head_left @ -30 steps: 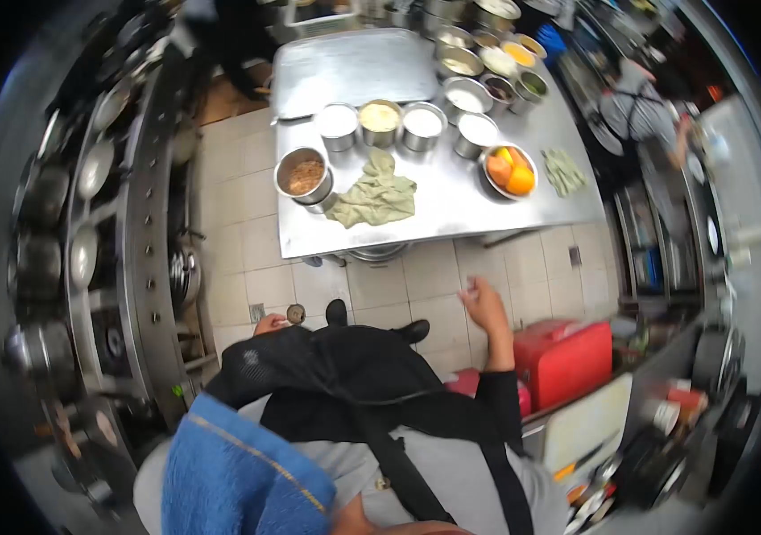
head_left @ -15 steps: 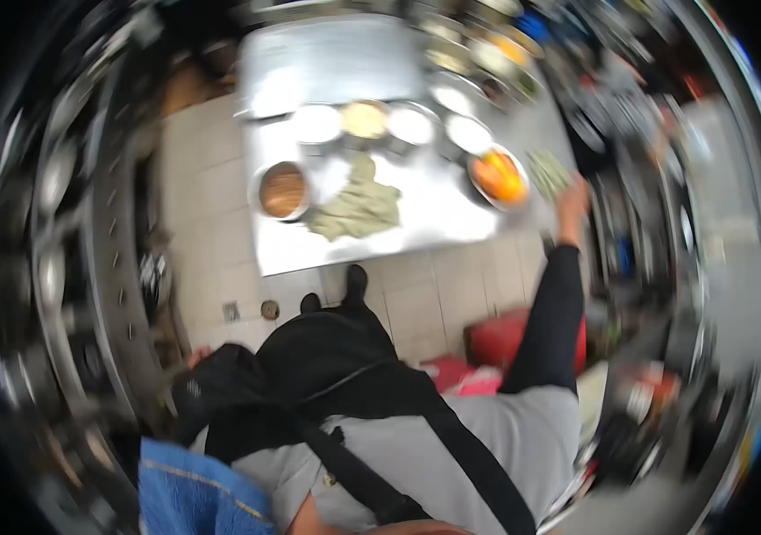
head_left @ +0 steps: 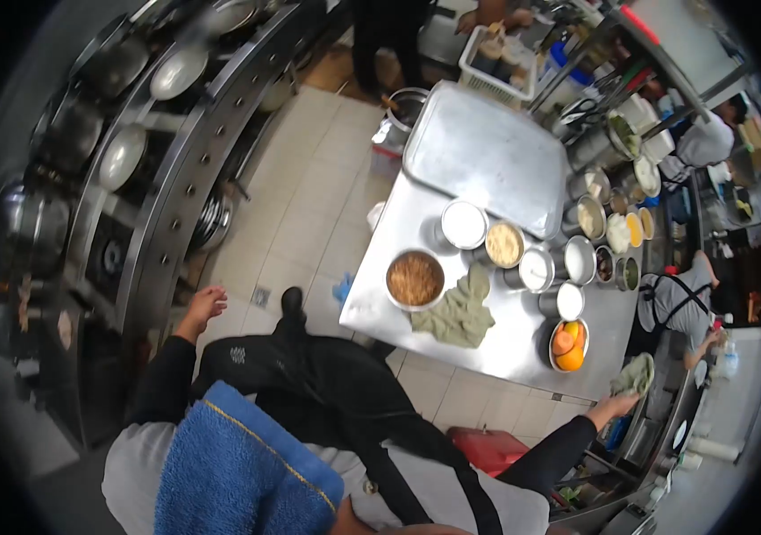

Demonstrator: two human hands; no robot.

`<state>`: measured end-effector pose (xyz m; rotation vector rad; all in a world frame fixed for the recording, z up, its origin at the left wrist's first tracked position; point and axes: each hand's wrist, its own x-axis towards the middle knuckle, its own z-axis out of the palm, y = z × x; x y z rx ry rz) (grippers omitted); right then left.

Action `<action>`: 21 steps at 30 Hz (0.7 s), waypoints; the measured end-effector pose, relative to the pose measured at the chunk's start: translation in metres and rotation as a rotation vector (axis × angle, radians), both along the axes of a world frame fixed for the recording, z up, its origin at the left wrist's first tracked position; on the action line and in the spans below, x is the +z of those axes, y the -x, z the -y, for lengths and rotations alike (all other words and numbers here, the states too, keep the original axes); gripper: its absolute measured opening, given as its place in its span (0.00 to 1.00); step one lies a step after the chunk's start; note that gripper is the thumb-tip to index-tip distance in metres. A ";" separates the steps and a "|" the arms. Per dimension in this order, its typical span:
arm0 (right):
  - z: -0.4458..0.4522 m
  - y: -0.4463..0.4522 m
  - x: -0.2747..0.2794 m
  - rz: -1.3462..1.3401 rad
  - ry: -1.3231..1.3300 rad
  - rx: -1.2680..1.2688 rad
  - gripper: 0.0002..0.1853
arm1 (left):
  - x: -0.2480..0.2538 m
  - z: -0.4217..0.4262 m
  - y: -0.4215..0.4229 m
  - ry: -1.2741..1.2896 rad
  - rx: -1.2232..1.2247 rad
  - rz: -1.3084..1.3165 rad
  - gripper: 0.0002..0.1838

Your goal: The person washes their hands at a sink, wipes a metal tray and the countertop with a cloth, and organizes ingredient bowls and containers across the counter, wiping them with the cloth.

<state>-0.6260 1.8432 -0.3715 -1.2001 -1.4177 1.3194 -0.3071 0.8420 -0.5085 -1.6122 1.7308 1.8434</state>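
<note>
My right hand [head_left: 617, 406] is closed on a pale green cloth [head_left: 635, 375], off the right corner of the steel table [head_left: 510, 352]. My left hand [head_left: 206, 308] hangs in the air between the table and the stove, its fingers apart and nothing in them. A second green cloth [head_left: 454, 316] lies crumpled on the table beside a bowl of brown shredded food [head_left: 415, 279]. Nearest to my right hand on the table is a bowl of orange fruit or vegetables [head_left: 570, 346]. Several metal pots of white or yellowish contents, including a white-filled pot [head_left: 537, 268], stand behind it.
A large metal tray [head_left: 488, 147] covers the table's far part. Left is a stove [head_left: 171, 192] with pans. A co-worker in grey [head_left: 679, 303] is at the right counter; another person [head_left: 389, 40] stands at the back. A red container [head_left: 490, 448] sits near my right arm.
My view has turned, so the table appears farther right and the picture is sharper. My left hand now shows more fully. My right hand still holds the green cloth.
</note>
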 end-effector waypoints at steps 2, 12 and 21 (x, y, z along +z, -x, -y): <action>0.046 -0.037 0.039 -0.360 0.063 -0.003 0.27 | -0.003 0.034 0.042 -0.055 0.017 -0.077 0.13; 0.254 -0.290 -0.057 -0.283 0.255 -0.088 0.30 | 0.015 0.124 0.297 -0.320 -0.318 -0.312 0.13; 0.535 -0.521 -0.190 -0.030 1.143 0.268 0.26 | 0.065 -0.017 0.527 -0.613 -0.996 -0.692 0.10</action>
